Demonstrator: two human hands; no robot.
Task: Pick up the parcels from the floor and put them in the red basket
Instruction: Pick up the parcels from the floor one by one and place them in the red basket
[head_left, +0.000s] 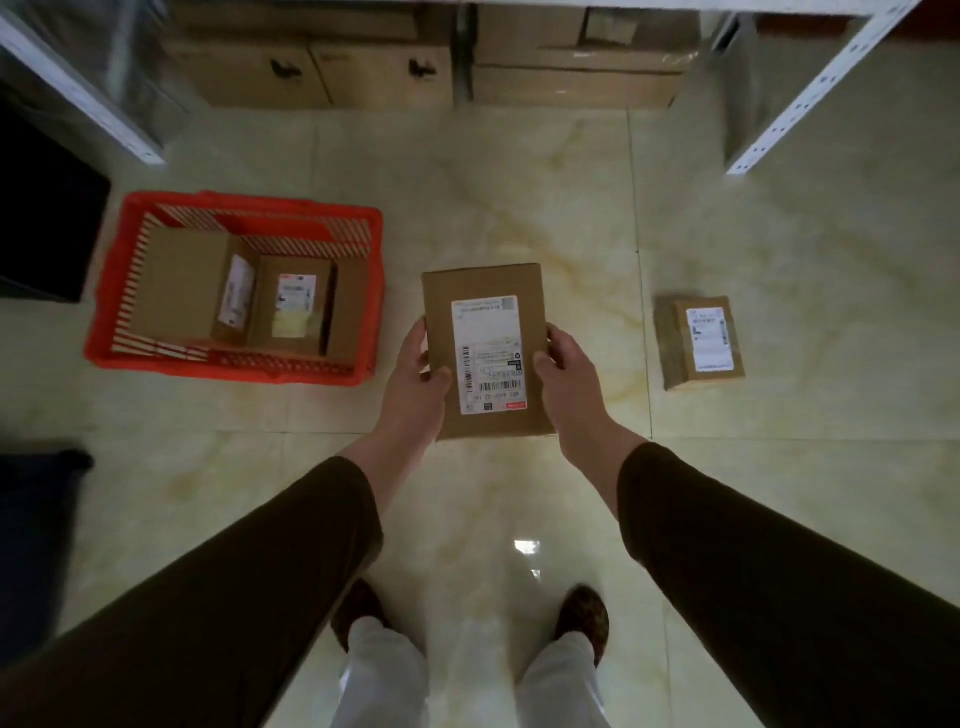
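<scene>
A brown cardboard parcel (485, 291) with a white shipping label is held above the floor in the middle of the view. My left hand (418, 374) grips its left edge and my right hand (563, 371) grips its right edge, thumbs on top. The red basket (111, 291) stands on the floor to the left and holds two labelled parcels (182, 286) (293, 306) side by side. Another small parcel (698, 340) with a white label lies on the floor to the right.
White metal shelf legs (810, 98) (88, 98) stand at the back right and back left. Large cardboard boxes (384, 67) sit under the shelf at the back. A dark object (47, 208) is at the far left. My feet (584, 613) stand on the glossy tiles.
</scene>
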